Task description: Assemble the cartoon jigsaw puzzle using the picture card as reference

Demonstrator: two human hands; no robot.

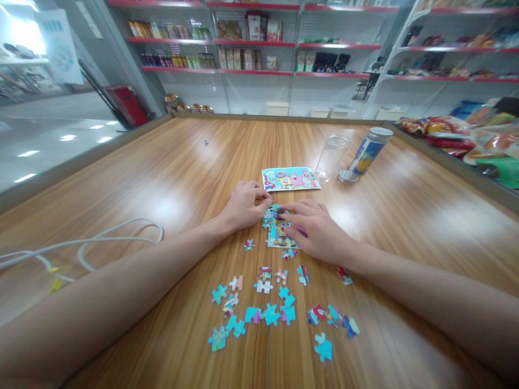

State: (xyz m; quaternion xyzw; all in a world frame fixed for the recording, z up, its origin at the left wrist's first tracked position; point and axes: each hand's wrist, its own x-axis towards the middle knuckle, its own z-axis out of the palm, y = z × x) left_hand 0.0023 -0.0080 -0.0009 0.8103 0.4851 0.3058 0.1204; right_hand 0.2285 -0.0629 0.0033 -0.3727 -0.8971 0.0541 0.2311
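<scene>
A partly joined jigsaw (277, 232) lies in the middle of the wooden table (162, 178). My left hand (244, 204) rests at its upper left corner, fingers curled and pinching at a piece on the edge. My right hand (314, 227) lies flat over the jigsaw's right side, fingers stretched out and pressing down. Several loose pieces (270, 313), mostly turquoise, are scattered nearer to me. A single piece (248, 245) lies just left of the jigsaw.
A colourful reference picture (290, 179) lies beyond the jigsaw. Behind it stand a clear tube (332, 155), a printed canister (370, 149) and a round lid (348, 176). A white cable (93, 246) loops at the left. Snack bags (458, 135) pile at the right; shop shelves stand behind.
</scene>
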